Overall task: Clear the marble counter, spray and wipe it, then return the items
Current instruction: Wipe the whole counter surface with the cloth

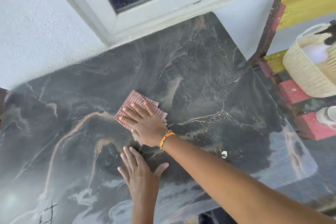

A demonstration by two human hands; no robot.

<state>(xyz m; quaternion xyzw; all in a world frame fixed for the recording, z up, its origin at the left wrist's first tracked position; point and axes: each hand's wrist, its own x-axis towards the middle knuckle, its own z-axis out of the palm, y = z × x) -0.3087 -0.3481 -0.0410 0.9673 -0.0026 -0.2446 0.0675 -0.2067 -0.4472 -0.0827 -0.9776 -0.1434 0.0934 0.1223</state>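
Left hand (140, 171) lies nearest, flat on the dark marble table (209, 82) with its fingers straight and together and the thumb spread to the right; it holds nothing and looks to be bracing the body. Just beyond it, the right hand (143, 123), an orange band at its wrist, presses palm-down with straight, spread fingers on a folded red-and-white checked cloth (138, 102). It grips nothing; the cloth is pinned under the palm, a little left of the table's middle.

That cloth should be light, soft and limp, with no stiffness of its own, so it will bunch or unfold if dragged by a corner. Flat, even pressure over the folded pad, as here, is probably the surest way to move it; to lift it, pinching through all the layers at the folded edge would keep it together. The marble is hard and smooth, likely slick where it is wet, so the bracing hand could slide.

A small white speck (224, 154) sits on the table to the right of the forearm. Farther right, off the table, a woven basket (305, 71) rests on a red and yellow painted frame (291, 91). At the far edge a white window frame (163, 11) meets the wall.
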